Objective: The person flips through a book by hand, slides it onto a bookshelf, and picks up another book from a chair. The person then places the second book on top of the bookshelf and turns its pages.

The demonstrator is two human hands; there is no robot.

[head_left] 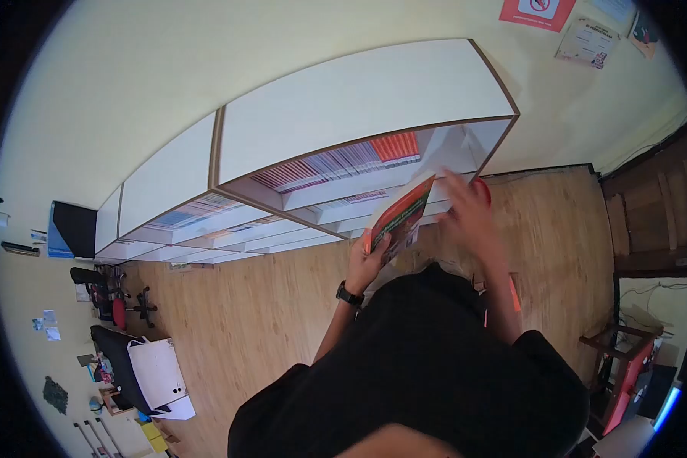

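Note:
My left hand (368, 262), with a black watch on its wrist, grips the lower left edge of a book (404, 215). The book has a green, red and dark cover and is held tilted in front of the shelf. Beside the book's upper right, my right hand (468, 211) is raised and smeared by motion, its fingers pointing up toward the shelf. Whether it touches the book cannot be made out. Past the book, a white shelf unit (359, 91) holds a row of thin purple and white books (343, 162) and some orange ones (396, 148).
A red round object (482, 192) is partly hidden behind my right hand. More shelf compartments run to the left. Wooden floor (259, 305) lies below. Office chairs (138, 306) and a white-topped table (158, 372) stand at left, a red-sided stand (626, 382) at right.

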